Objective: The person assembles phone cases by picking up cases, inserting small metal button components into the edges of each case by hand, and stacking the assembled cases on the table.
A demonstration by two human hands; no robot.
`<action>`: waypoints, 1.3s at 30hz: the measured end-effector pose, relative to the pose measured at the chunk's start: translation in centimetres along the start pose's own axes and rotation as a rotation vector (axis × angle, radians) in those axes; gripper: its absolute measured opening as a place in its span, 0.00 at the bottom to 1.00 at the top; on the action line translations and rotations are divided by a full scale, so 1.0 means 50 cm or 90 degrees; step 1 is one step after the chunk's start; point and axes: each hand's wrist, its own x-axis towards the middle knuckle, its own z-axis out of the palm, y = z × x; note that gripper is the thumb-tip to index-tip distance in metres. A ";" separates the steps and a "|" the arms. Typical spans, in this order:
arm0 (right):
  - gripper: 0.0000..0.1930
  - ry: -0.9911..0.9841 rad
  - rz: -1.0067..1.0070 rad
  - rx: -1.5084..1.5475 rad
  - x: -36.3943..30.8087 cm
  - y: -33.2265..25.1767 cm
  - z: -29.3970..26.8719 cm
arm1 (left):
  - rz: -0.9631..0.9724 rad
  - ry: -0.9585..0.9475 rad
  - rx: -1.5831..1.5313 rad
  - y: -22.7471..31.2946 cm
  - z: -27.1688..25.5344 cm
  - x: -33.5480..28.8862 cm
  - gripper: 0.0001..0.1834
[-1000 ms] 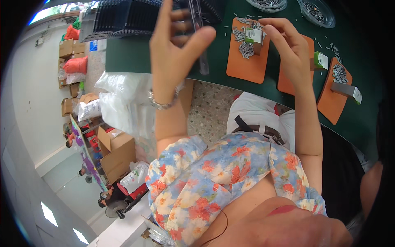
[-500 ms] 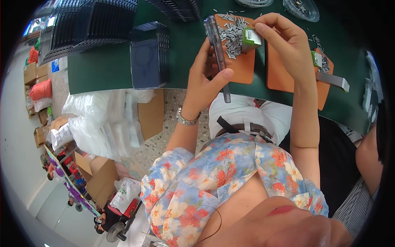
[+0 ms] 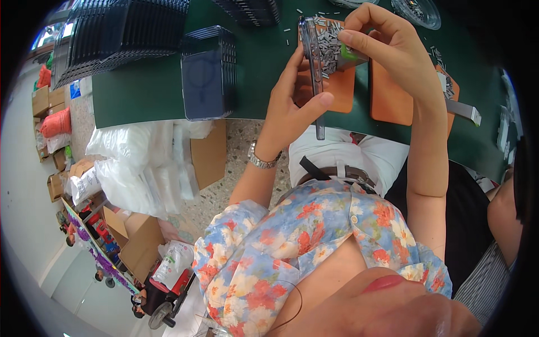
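Observation:
My left hand point(image 3: 297, 109) grips a see-through phone case point(image 3: 316, 84), tilted so that its edge faces up. Thumb on one side, fingers behind, it stays over the table's near edge. To the right of the case, my right hand point(image 3: 387, 53) has thumb and forefinger pinched together; whatever may be between the tips is too small to make out. Right below those fingertips stands a small block with a green top edge point(image 3: 349, 53). Many small silver metal pieces point(image 3: 327, 50) lie loose on an orange pad point(image 3: 339, 92), partly behind the case.
Several phone cases stand nested in a stack point(image 3: 203, 84) at the left, with more dark stacks point(image 3: 126, 39) beyond. A second orange pad point(image 3: 387, 101) lies right, near a metal strip point(image 3: 463, 109). Round clear tubs point(image 3: 416, 11) stand at the far edge. Someone sits at the right.
Both hands have moved a little to the right and away from me, the case with the left. My right fingertips now cover the top of the green-edged block.

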 end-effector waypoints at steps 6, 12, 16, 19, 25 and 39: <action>0.06 -0.047 -0.153 0.077 0.012 0.064 0.019 | 0.017 0.007 0.033 -0.001 -0.012 -0.002 0.50; 0.08 0.070 -0.128 0.099 0.013 0.068 0.020 | -0.048 -0.002 0.068 0.042 0.014 0.024 0.54; 0.09 0.130 -0.094 0.138 0.025 0.097 0.023 | -0.077 -0.013 0.073 0.034 0.026 0.047 0.55; 0.10 0.153 -0.106 0.152 0.040 0.107 0.022 | -0.125 -0.013 0.036 0.030 0.032 0.057 0.54; 0.14 0.162 -0.111 0.172 0.074 0.124 0.015 | -0.226 -0.005 -0.039 0.038 0.038 0.085 0.51; 0.10 0.134 -0.146 0.240 0.068 0.158 -0.023 | -0.187 -0.028 0.020 0.014 0.067 0.109 0.51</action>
